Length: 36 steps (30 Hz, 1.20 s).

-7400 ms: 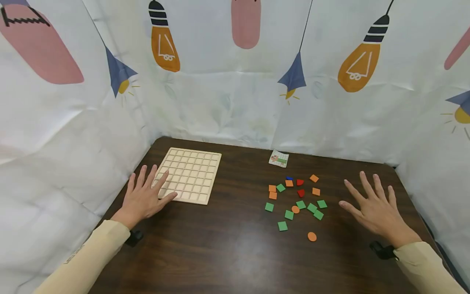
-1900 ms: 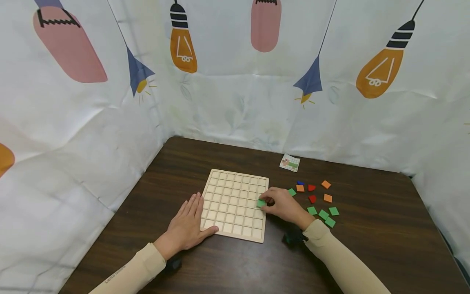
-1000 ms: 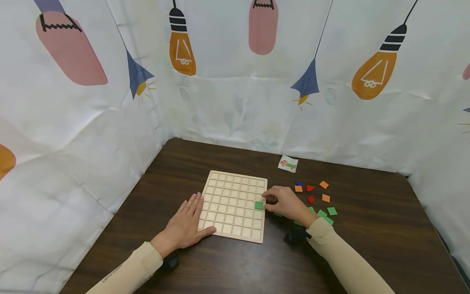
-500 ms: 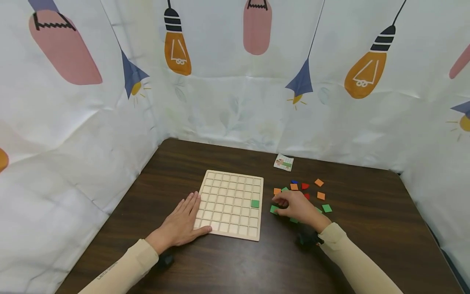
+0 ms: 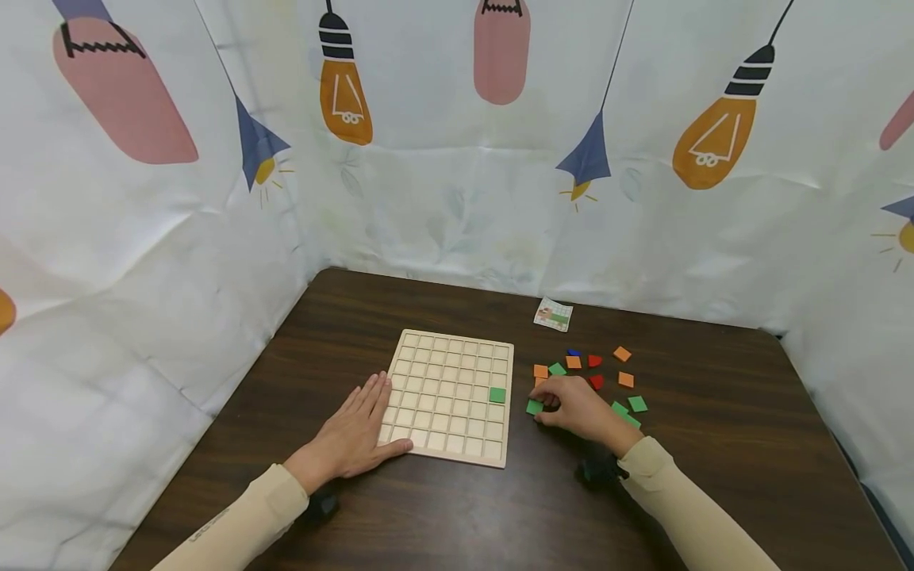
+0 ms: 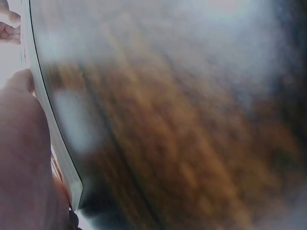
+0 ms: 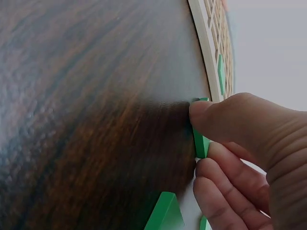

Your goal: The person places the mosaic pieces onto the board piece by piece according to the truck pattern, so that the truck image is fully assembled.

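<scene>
A pale wooden grid board (image 5: pixel 435 398) lies on the dark table. One green square tile (image 5: pixel 497 395) sits in a cell of its right-hand column. My left hand (image 5: pixel 346 436) lies flat over the board's left edge, fingers straight, thumb along the near corner; the left wrist view catches the thumb (image 6: pixel 21 81) at the rim. Just right of the board, my right hand (image 5: pixel 580 408) pinches another green square tile (image 5: pixel 533 407) between thumb and fingertips, low at the tabletop. The right wrist view has this tile (image 7: pixel 199 136) on edge, partly covered by the thumb.
Loose green tiles (image 5: pixel 638 404), orange squares (image 5: pixel 623 354), red pieces (image 5: pixel 595 361) and a blue piece (image 5: pixel 574 351) lie beyond and around my right hand, some hidden under it. A small picture card (image 5: pixel 553 315) lies near the back edge. A patterned cloth (image 5: pixel 457 198) encloses the table.
The board has come from the far left to the middle. My right hand set one green tile into it, let go, moved right and took hold of another. The left hand stays on the board.
</scene>
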### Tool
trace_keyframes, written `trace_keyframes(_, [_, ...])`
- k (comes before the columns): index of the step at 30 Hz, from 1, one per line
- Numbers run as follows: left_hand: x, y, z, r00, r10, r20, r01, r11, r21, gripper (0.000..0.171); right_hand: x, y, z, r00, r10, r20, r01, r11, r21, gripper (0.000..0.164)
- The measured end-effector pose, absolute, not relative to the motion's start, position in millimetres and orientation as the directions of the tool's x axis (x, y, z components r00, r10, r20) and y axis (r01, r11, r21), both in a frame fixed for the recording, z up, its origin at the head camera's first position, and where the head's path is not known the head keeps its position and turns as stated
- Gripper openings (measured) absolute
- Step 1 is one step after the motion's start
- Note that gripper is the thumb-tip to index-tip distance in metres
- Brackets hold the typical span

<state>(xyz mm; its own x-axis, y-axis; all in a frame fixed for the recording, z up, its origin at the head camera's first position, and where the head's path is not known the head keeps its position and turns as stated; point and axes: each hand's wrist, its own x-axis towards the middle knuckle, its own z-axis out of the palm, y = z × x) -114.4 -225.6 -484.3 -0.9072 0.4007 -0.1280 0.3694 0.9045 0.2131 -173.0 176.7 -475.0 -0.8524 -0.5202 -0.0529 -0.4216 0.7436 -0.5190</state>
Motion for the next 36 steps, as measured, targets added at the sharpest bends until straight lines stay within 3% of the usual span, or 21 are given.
trace_keyframes(17, [-112.8, -225.8, -484.3, -0.905, 0.403, -0.134, 0.37, 0.903, 0.217, 0.109, -171.5, 160.9, -466.2, -0.829, -0.557, 0.061, -0.501, 0.688, -0.526, 0.027])
trace_keyframes(36, [-113.0, -227.1, -484.5, -0.906, 0.401, -0.136, 0.371, 0.907, 0.201, 0.108, -166.0, 125.6, -470.7, -0.786, -0.618, 0.018, -0.521, 0.647, -0.556, 0.029])
